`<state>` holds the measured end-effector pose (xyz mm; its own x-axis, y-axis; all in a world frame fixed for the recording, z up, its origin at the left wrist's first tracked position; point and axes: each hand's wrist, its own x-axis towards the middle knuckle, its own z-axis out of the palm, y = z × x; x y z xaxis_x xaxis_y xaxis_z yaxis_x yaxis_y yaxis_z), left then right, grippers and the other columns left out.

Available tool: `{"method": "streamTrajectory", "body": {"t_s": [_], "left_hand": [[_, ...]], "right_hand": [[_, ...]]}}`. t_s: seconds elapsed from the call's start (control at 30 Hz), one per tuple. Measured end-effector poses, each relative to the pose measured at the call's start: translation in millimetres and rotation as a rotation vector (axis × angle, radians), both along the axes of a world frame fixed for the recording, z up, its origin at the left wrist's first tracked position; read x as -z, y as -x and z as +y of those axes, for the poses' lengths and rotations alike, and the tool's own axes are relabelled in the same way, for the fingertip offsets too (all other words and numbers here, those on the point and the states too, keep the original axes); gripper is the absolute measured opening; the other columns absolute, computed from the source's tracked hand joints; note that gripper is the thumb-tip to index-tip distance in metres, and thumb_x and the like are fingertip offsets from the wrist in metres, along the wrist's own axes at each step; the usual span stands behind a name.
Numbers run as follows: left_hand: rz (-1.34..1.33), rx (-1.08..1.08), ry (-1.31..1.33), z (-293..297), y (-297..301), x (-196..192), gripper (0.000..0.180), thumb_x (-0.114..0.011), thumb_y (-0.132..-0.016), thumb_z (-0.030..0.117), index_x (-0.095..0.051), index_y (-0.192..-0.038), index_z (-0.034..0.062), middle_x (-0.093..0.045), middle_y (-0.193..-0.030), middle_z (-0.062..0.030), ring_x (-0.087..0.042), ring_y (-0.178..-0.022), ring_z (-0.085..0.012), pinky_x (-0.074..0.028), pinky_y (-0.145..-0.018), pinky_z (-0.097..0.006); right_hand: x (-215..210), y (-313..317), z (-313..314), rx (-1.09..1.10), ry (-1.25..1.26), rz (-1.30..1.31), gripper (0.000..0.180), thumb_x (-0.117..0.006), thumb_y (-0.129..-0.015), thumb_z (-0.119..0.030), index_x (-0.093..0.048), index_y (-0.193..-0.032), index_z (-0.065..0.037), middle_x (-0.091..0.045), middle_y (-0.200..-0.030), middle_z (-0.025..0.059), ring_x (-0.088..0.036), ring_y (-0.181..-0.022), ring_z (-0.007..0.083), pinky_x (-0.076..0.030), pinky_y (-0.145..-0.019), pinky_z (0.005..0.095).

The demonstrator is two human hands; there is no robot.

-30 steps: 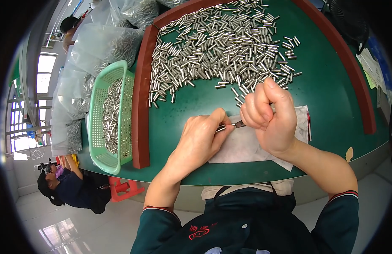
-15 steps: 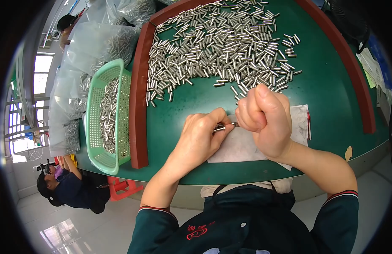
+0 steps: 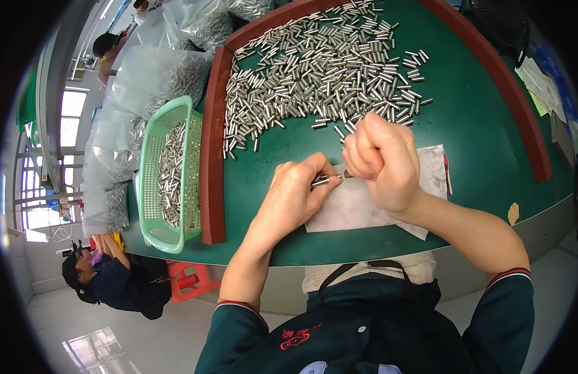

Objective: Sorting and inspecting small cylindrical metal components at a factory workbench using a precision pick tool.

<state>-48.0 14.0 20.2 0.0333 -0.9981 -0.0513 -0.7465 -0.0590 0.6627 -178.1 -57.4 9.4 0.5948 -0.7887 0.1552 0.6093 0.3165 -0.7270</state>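
Note:
My left hand (image 3: 294,193) pinches a small metal pin (image 3: 320,181) between thumb and fingers, over the near part of the green table. Just right of it, my right hand (image 3: 388,165) is closed in a fist. A small dark tip (image 3: 347,174) pokes out of that fist toward the pin; the rest of what it grips is hidden by the fingers. Under both hands lies a whitish, smudged cloth (image 3: 339,215). Beyond them spreads a large heap of shiny metal pins (image 3: 320,68), its near edge close to the right fist.
Dark red raised rails (image 3: 214,156) border the table's left, back and right. Outside the left rail stands a light green basket (image 3: 153,206) of metal pins, with clear plastic bags (image 3: 170,71) of pins behind. Papers (image 3: 541,87) lie far right. Another person (image 3: 114,280) sits at left.
The view has shifted slightly, so table and basket sit a little differently in the picture. Both hands keep nearly the same pose, the fist still close beside the left fingertips.

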Motion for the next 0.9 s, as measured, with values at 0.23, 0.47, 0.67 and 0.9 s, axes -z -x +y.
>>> {"method": "streamTrajectory", "body": {"t_s": [0.23,0.47,0.67,0.9], "left_hand": [[0.892,-0.106,-0.235,0,-19,2,0.012,-0.052,-0.085,0.015,-0.05,-0.084,0.0043,-0.049,-0.063,-0.0008,-0.038,-0.051,-0.0049,-0.03,-0.046,-0.019],[1.705,-0.016,-0.261,-4,-36,10,0.016,-0.043,-0.09,0.022,-0.047,-0.086,0.0061,-0.043,-0.066,-0.0022,-0.028,-0.049,-0.0032,-0.024,-0.044,-0.017],[1.682,-0.139,-0.21,-9,-36,10,0.029,-0.039,-0.09,0.032,-0.047,-0.085,0.0047,-0.043,-0.067,-0.0057,-0.031,-0.051,-0.0062,-0.026,-0.044,-0.018],[0.78,-0.356,0.111,-19,-36,17,0.033,-0.043,-0.09,0.027,-0.055,-0.07,0.0023,-0.042,-0.053,0.001,-0.031,-0.045,-0.0056,-0.023,-0.04,-0.019]], "right_hand": [[1,4,-4,-0.035,-0.056,-0.009,0.04,-0.033,-0.089,-0.019,-0.028,-0.051,-0.008,-0.026,-0.045,-0.0027,-0.023,-0.041,0.0062,-0.019,-0.04,0.0224],[1,3,-5,-0.037,-0.067,0.006,0.041,-0.032,-0.09,-0.023,-0.027,-0.051,-0.009,-0.026,-0.044,-0.0016,-0.021,-0.04,0.0067,-0.018,-0.038,0.0225],[5,2,-8,-0.039,-0.085,0.019,0.041,-0.031,-0.09,-0.024,-0.028,-0.052,-0.009,-0.026,-0.043,-0.0014,-0.019,-0.039,0.0065,-0.017,-0.038,0.0225],[1,2,-9,-0.033,-0.094,0.027,0.041,-0.033,-0.09,-0.025,-0.028,-0.052,-0.01,-0.026,-0.043,-0.0016,-0.019,-0.038,0.0065,-0.016,-0.037,0.0224]]}}
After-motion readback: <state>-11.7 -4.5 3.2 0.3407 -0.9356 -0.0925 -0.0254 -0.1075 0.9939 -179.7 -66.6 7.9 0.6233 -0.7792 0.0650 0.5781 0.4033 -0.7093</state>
